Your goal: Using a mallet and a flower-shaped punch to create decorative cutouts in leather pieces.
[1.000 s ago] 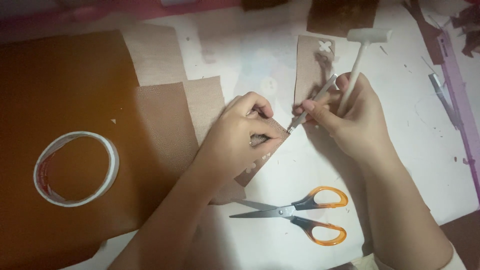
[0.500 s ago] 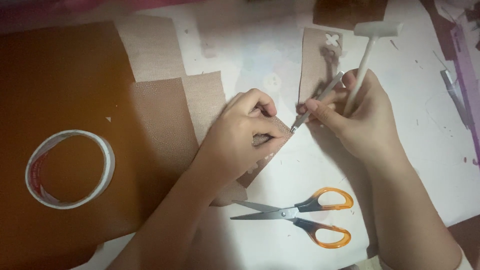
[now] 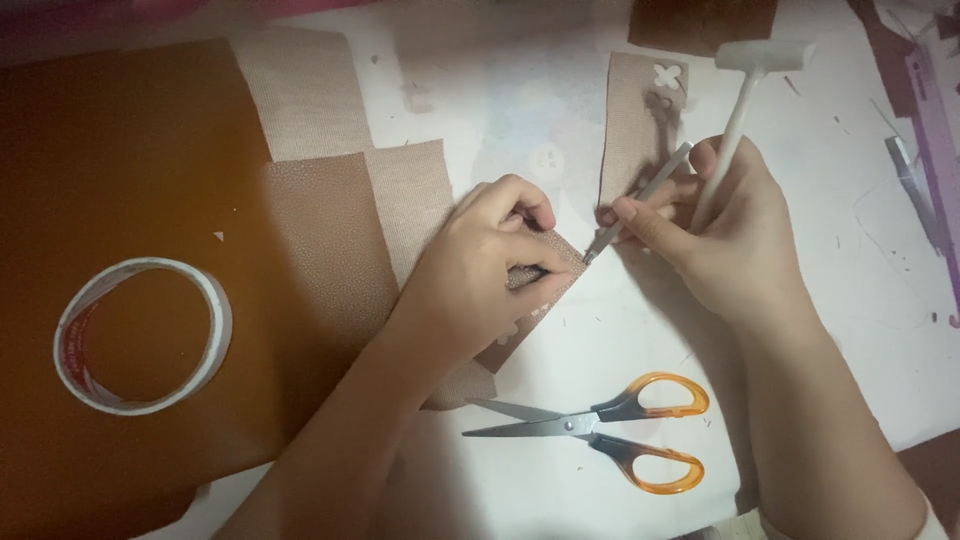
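Two hands work close together: left hand (image 3: 470, 275) pinches a leather strip (image 3: 525, 315); right hand (image 3: 725, 235) grips a punch (image 3: 635, 203) and mallet (image 3: 745, 110).

We see two bare arms and two hands. The left hand (image 3: 480, 275) has no glove, no ring and no watch. The right hand (image 3: 725, 235) is bare too. Our nails are short and plain, with no paint on them. The left arm has no sleeve as far as we can see. Low on the right arm a bit of light sleeve (image 3: 925, 520) peeks in at the corner.
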